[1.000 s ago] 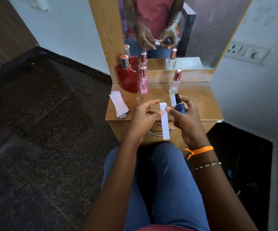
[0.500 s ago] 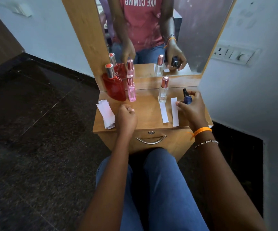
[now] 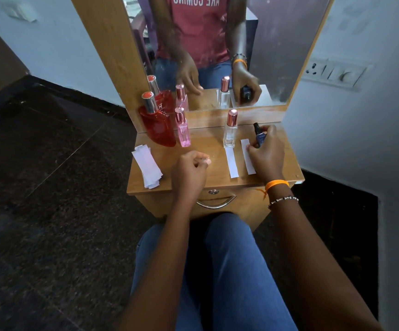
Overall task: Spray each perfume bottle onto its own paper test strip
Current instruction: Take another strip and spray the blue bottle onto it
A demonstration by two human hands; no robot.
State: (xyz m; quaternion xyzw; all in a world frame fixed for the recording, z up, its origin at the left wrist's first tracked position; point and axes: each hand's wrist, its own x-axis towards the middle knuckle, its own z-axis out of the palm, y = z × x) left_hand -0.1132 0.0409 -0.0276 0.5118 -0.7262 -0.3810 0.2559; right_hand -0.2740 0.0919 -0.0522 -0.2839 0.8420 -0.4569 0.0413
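Dark stone floor surrounds a small wooden counter [image 3: 165, 154] with a mirror [image 3: 277, 44] standing at its back. At the left edge lies a stack of unused paper test strips [image 3: 147, 166]. Behind it stands a red perfume bottle [image 3: 159, 125], and just beside that a slim pink perfume bottle [image 3: 183, 130]. The left hand [image 3: 189, 174] rests near the middle of the counter with its fingers curled in; it seems to hold nothing, though a small pale spot at the fingertips I cannot identify. Further right, a clear perfume bottle [image 3: 230, 132] stands at the top end of one laid test strip [image 3: 232, 163]. A second test strip [image 3: 247, 156] lies just beside it, and the right hand [image 3: 266, 156] grips a small dark blue perfume bottle [image 3: 260, 137] upright next to its top end.

The step in hand seems to be setting the blue bottle down by its own strip. To do it well, the bottle should stand clearly at the head of that strip only, not touching the neighbour strip, so the pairs stay readable. Then a fresh strip is needed for the pink bottle.
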